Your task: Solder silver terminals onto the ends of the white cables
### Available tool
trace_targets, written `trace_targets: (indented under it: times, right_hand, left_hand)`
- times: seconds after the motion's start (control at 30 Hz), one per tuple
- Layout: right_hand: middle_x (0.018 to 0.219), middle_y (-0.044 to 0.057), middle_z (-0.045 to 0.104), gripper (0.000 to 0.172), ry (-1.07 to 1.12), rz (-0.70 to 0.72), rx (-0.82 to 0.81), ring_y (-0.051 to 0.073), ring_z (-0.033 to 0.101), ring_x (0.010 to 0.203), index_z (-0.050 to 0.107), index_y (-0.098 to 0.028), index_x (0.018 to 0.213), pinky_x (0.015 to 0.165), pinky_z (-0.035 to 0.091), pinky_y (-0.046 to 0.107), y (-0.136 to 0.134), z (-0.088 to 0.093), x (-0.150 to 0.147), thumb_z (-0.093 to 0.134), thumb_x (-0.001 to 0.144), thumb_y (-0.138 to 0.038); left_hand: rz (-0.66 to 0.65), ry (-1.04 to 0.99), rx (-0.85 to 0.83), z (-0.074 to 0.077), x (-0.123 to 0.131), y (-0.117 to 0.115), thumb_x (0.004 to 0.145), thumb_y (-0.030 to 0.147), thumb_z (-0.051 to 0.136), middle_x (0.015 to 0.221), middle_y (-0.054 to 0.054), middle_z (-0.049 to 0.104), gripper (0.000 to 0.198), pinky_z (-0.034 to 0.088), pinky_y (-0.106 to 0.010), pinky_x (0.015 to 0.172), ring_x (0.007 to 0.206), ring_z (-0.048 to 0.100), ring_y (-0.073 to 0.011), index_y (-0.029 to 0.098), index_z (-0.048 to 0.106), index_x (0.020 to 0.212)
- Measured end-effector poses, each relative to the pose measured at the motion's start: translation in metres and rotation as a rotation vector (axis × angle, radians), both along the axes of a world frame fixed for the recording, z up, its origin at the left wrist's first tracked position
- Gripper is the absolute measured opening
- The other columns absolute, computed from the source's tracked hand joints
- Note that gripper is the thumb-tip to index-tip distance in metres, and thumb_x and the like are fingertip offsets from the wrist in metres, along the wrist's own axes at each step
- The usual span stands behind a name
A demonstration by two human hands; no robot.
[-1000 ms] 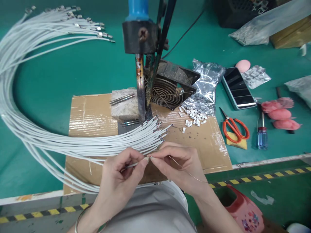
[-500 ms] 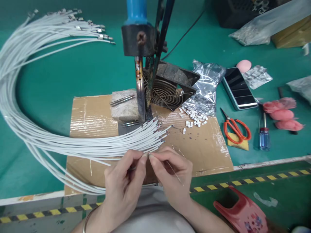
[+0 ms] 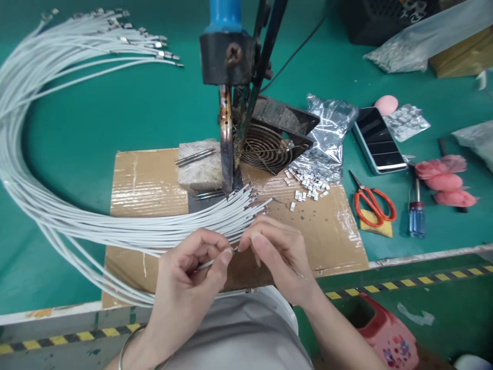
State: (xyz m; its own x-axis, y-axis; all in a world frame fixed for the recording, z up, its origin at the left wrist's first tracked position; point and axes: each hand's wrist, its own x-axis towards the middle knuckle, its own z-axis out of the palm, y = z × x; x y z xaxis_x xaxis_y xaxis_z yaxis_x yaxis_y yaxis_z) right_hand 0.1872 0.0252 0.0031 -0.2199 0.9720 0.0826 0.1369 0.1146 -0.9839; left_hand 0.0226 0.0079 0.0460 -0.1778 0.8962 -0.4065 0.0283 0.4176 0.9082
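My left hand [image 3: 188, 288] is closed on a white cable [image 3: 207, 264], pinching it near its end between thumb and index finger. At the cable's small dark tip, my right hand [image 3: 283, 252] has its index finger close by or touching, with the thumb lifted a little off it. A thin wire [image 3: 299, 274] shows at the palm side of my right hand, its other parts hidden by the curled fingers. Just behind both hands lies a thick bundle of white cables [image 3: 162, 228]. Above the cable ends stands a soldering iron [image 3: 226, 139], tip down.
A cardboard sheet [image 3: 327, 241] covers the work area. Small white connectors [image 3: 310, 184] lie beside a fan [image 3: 269, 146] and a clear plastic bag [image 3: 329, 126]. To the right are a phone [image 3: 379, 139], scissors [image 3: 372, 203] and a screwdriver [image 3: 417, 216]. A red stool [image 3: 393, 334] stands below.
My right thumb has lifted away from the index fingertip, and the right hand has turned. The left hand has shifted slightly left and still pinches the cable.
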Motion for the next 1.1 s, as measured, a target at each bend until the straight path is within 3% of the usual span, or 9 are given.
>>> trace_targets:
  times: [0.17,0.33,0.43,0.5,0.63,0.8,0.97,1.1]
  right_hand:
    - [0.07,-0.004,0.05,0.03,-0.019,0.087,0.172,0.014,0.049,0.066,0.054,-0.023,0.079,0.06,0.04,0.029,0.007,0.0,-0.01,0.058,0.107,-0.015]
    - [0.072,-0.002,0.049,0.027,-0.129,-0.192,0.43,0.018,0.047,0.069,0.051,-0.025,0.083,0.062,0.038,0.032,-0.009,-0.01,-0.032,0.056,0.098,-0.003]
    - [0.073,-0.002,0.051,0.029,-0.126,-0.316,0.301,0.016,0.049,0.066,0.051,-0.025,0.081,0.06,0.038,0.031,-0.011,-0.014,-0.022,0.055,0.104,-0.007]
    - [0.07,-0.003,0.05,0.033,-0.173,-0.489,0.193,0.014,0.048,0.06,0.054,-0.024,0.078,0.058,0.036,0.031,-0.005,-0.014,0.001,0.055,0.109,-0.014]
    - [0.073,0.0,0.064,0.025,-0.544,-0.664,0.224,0.018,0.056,0.067,0.074,-0.022,0.084,0.065,0.043,0.034,0.011,-0.02,0.055,0.07,0.106,-0.034]
    - [0.071,0.0,0.063,0.018,-0.736,-0.531,0.19,0.019,0.056,0.066,0.077,-0.022,0.086,0.068,0.047,0.035,0.018,-0.035,0.07,0.077,0.098,-0.036]
    - [0.079,0.003,0.07,0.019,-0.674,-0.523,0.121,0.02,0.063,0.07,0.074,-0.022,0.089,0.067,0.052,0.035,0.011,-0.037,0.059,0.07,0.102,-0.035]
    - [0.078,0.002,0.076,0.022,-0.316,-0.655,-0.067,0.017,0.068,0.062,0.07,-0.023,0.098,0.058,0.057,0.03,0.004,-0.027,0.051,0.075,0.102,-0.044]
  left_hand:
    - [-0.004,-0.022,-0.06,0.003,-0.001,0.001,0.081,0.022,0.074,0.055,0.008,0.048,0.009,0.023,-0.021,0.05,0.052,0.035,-0.0079,0.02,0.071,0.073]
    - [-0.011,-0.004,-0.082,0.002,0.0,0.001,0.079,0.023,0.076,0.055,0.008,0.045,0.009,0.022,-0.022,0.051,0.054,0.03,-0.0081,0.019,0.071,0.073]
    - [0.02,0.009,-0.08,0.001,-0.001,0.003,0.078,0.024,0.078,0.055,0.008,0.045,0.009,0.021,-0.021,0.05,0.053,0.03,-0.0076,0.019,0.073,0.073]
    - [0.047,-0.005,-0.091,0.0,-0.003,0.005,0.078,0.025,0.079,0.055,0.008,0.047,0.01,0.022,-0.02,0.049,0.051,0.031,-0.007,0.019,0.073,0.073]
    - [0.024,-0.043,-0.083,-0.006,-0.007,0.008,0.077,0.024,0.08,0.054,0.008,0.05,0.01,0.025,-0.019,0.047,0.048,0.035,-0.0067,0.02,0.072,0.073]
    - [0.082,-0.063,-0.067,-0.005,-0.003,0.011,0.077,0.024,0.08,0.056,0.008,0.052,0.009,0.029,-0.019,0.048,0.048,0.035,-0.006,0.02,0.073,0.074]
    - [0.125,-0.068,-0.066,-0.001,0.002,0.01,0.075,0.025,0.083,0.055,0.009,0.051,0.012,0.028,-0.018,0.049,0.05,0.034,-0.0059,0.019,0.073,0.073]
    - [0.135,-0.072,-0.042,-0.004,0.001,0.01,0.076,0.024,0.084,0.055,0.008,0.051,0.012,0.028,-0.017,0.048,0.05,0.034,-0.0056,0.019,0.073,0.073]
